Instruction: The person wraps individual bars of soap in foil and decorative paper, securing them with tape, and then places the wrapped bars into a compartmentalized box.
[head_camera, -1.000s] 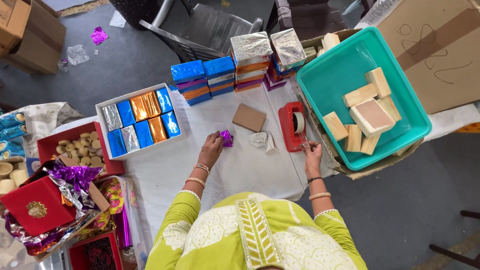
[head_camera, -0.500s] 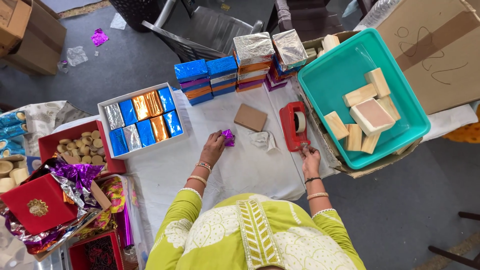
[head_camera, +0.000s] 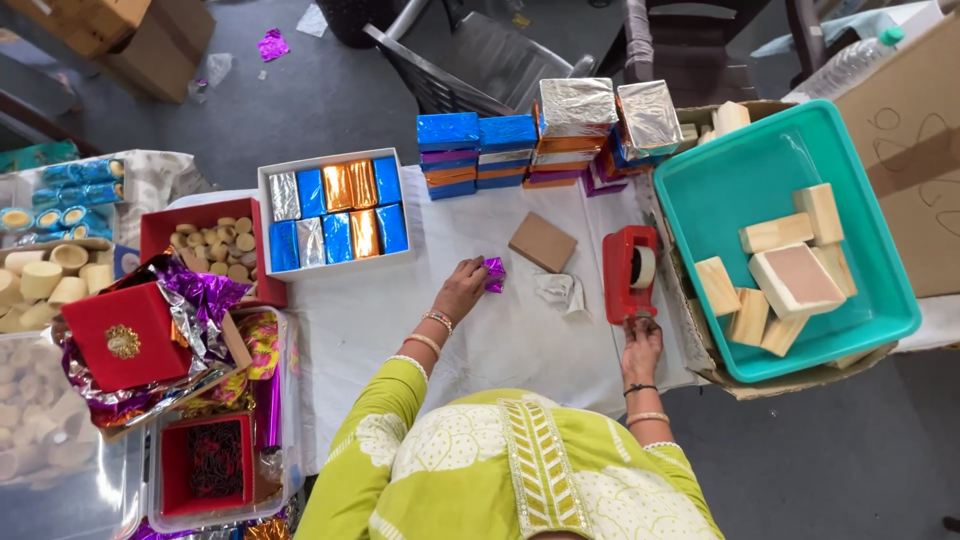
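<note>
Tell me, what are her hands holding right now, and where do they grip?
The left hand pinches a small purple foil-wrapped piece at its left edge. The right hand touches the near end of the red tape dispenser; a firm grip cannot be told.

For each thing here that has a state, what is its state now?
Left hand: resting on the small purple foil-wrapped block.
Right hand: touching the red tape dispenser.
White tray of foil-wrapped blocks: full.
Teal plastic tub: partly filled with bare wooden blocks.

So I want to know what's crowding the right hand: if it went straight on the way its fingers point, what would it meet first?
The right hand points up the table at the red tape dispenser; its fingertips look already at its near end.
</note>
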